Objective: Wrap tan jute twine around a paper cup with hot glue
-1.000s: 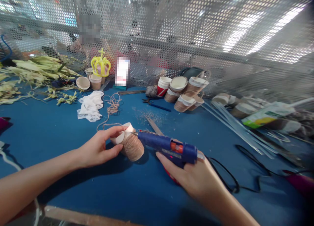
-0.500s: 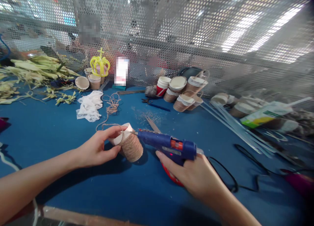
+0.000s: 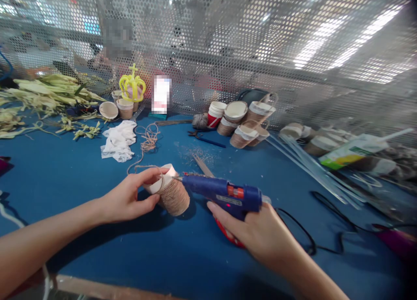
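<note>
My left hand [image 3: 132, 198] grips the rim end of a paper cup [image 3: 174, 198] that lies tilted, its lower part wound with brown twine. From the cup a loose strand of twine [image 3: 150, 139] runs back to a tangle on the table. Wrapped around the handle of a blue hot glue gun [image 3: 208, 187] is my right hand [image 3: 260, 228], and a small red light glows on the gun. Its nozzle points left and meets the cup near the edge of the winding. Scissors [image 3: 202, 165] with red handles lie partly hidden beneath the gun and hand.
On the blue table [image 3: 156, 256], a crumpled white cloth [image 3: 120, 139] and pale husks [image 3: 48, 91] lie left. Twine-wrapped cups [image 3: 244, 135] and pliers [image 3: 208, 139] sit behind, clear glue sticks [image 3: 312, 169] right. A black cord [image 3: 302, 230] trails near my right hand. Perforated metal panels [image 3: 208, 43] stand behind.
Almost nothing differs. The glue gun and right hand have shifted very slightly, with the nozzle still at the cup; the left hand keeps its hold.
</note>
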`<state>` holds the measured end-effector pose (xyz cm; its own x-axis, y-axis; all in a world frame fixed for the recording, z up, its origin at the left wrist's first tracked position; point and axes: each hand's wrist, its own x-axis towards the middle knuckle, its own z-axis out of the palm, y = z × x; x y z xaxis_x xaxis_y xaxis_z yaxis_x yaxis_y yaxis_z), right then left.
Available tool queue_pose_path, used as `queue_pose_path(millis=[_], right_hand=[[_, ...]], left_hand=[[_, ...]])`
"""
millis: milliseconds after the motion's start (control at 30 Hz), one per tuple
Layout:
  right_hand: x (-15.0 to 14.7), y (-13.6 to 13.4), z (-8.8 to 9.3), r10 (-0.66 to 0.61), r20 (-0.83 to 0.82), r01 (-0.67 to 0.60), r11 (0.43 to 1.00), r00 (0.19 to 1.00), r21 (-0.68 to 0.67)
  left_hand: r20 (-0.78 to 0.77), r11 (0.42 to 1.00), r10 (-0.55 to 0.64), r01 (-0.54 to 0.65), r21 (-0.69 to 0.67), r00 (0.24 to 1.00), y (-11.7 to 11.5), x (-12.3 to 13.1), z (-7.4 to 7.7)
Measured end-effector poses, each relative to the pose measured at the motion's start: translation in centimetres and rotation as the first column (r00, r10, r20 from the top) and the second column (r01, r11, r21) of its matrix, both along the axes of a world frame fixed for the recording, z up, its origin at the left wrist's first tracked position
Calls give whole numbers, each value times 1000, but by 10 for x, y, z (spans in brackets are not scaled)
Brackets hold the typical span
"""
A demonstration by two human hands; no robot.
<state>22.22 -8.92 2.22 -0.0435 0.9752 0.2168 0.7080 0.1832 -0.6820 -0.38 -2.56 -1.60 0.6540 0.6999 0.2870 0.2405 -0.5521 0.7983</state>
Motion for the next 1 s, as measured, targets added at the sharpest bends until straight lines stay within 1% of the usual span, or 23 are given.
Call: queue_pose_path(millis=[67, 233, 333, 500, 600, 667, 767, 867, 1000], right_hand=[[0, 0, -2, -14, -21, 13, 1000, 1000, -27], [2, 2, -4, -49, -46, 49, 999, 998, 9], [2, 1, -4, -34, -79, 32, 999, 996, -21], [2, 0, -3, -31, -54, 32, 999, 998, 9], [0, 0, -3, -17, -106, 14, 999, 994, -29], [-3, -1, -2, -11, -126, 8, 1000, 992, -20], [-6, -3, 1, 9, -76, -8, 1000, 997, 20], [-7, -6, 4, 36, -6, -36, 999, 999, 17], [-8, -10, 4, 73, 29, -74, 997, 997, 34]], left_hand=[[0, 1000, -2, 2, 4, 1000, 0, 1, 1], [0, 1000, 8, -9, -19, 1000, 0, 0, 2], [1, 1000, -2, 2, -17, 1000, 0, 0, 2], [0, 1000, -1, 1, -21, 1000, 0, 0, 2], [-2, 1000, 8, -8, -22, 1000, 0, 1, 3], [6, 1000, 6, -6, -26, 1000, 0, 1, 3], [23, 1000, 0, 1, -30, 1000, 0, 1, 4], [37, 999, -19, 20, -35, 999, -1, 1, 6], [38, 999, -37, 37, 4, 999, 0, 1, 6]])
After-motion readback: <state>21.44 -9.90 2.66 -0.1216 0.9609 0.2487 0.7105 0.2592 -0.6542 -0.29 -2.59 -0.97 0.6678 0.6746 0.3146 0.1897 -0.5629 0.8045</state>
